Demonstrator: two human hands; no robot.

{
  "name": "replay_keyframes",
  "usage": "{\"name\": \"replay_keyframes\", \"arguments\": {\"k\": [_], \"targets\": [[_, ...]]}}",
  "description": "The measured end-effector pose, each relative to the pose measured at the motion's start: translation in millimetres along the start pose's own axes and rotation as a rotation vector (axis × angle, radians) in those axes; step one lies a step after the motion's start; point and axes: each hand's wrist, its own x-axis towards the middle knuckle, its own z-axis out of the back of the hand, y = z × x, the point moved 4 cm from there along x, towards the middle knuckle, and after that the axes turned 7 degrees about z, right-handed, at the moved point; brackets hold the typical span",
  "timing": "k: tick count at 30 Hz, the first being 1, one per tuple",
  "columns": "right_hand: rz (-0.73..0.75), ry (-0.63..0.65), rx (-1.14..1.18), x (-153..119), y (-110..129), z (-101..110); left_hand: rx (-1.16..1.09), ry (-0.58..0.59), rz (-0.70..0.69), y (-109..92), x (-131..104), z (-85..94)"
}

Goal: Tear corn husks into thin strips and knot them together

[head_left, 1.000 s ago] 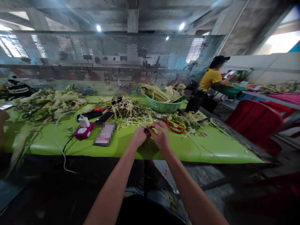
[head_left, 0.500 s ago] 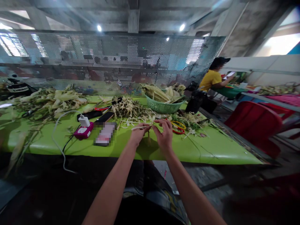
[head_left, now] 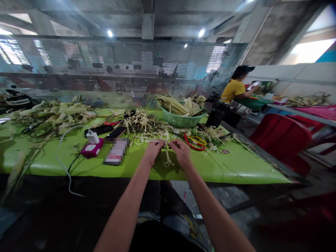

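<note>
Over the green table (head_left: 210, 168), my left hand (head_left: 153, 151) pinches pale corn husk strips (head_left: 167, 161) that fan out above and hang below its fingertips. Close on the other side, my right hand (head_left: 181, 151) has thumb and fingers pressed together at the same strips. The spot where the fingers meet is small and partly hidden. Just beyond my right hand lie scissors with red and yellow handles (head_left: 196, 141). Behind both hands sits a heap of knotted husk pieces (head_left: 143, 121).
A green basket (head_left: 181, 120) holds dried husks. To the left are a phone (head_left: 117, 151), a dark phone (head_left: 117, 133), a magenta socket block (head_left: 91, 147) with a white cable, and a husk pile (head_left: 60, 113). A person in yellow (head_left: 232, 90) sits right of a perforated screen (head_left: 118, 66).
Both hands have come slightly lower and nearer me. My right fingers have closed in from a more raised pose, and the strips now spread out above and below. The view shifted slightly.
</note>
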Motion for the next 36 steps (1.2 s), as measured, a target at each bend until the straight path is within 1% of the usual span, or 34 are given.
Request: {"name": "replay_keyframes", "arguments": {"k": [5,9,13,18,23,27,30,33,36], "targets": [[-0.035,-0.06,0.045,1.6,-1.2,0.7,-0.04,0.024,-0.023,-0.6,0.7,-1.3],[-0.024,-0.05,0.023,2.9,-0.1,1.4,-0.066,0.047,0.01,-2.5,-1.5,-1.5],[-0.035,-0.111,0.065,1.9,1.5,6.5,-0.091,0.056,0.025,-3.6,-2.9,-1.5],[-0.156,0.045,0.155,-1.0,0.1,-1.6,-0.142,0.074,0.073,-1.0,-3.5,-2.1],[-0.203,0.061,0.232,-2.2,0.8,-5.5,-0.195,0.083,0.099,1.0,-3.7,-3.0],[-0.253,0.098,0.254,-3.0,-2.2,-8.9,-0.233,0.113,0.127,1.4,-3.5,-5.3],[-0.241,0.109,0.252,-2.8,-5.1,-10.3,-0.251,0.104,0.129,1.5,-2.7,-5.3],[-0.211,0.105,0.184,-1.9,-6.2,-9.6,-0.246,0.08,0.125,2.5,-1.2,-3.9],[-0.168,0.096,0.137,-0.7,-3.7,-8.3,-0.22,0.081,0.116,3.4,0.1,-3.5]]}}
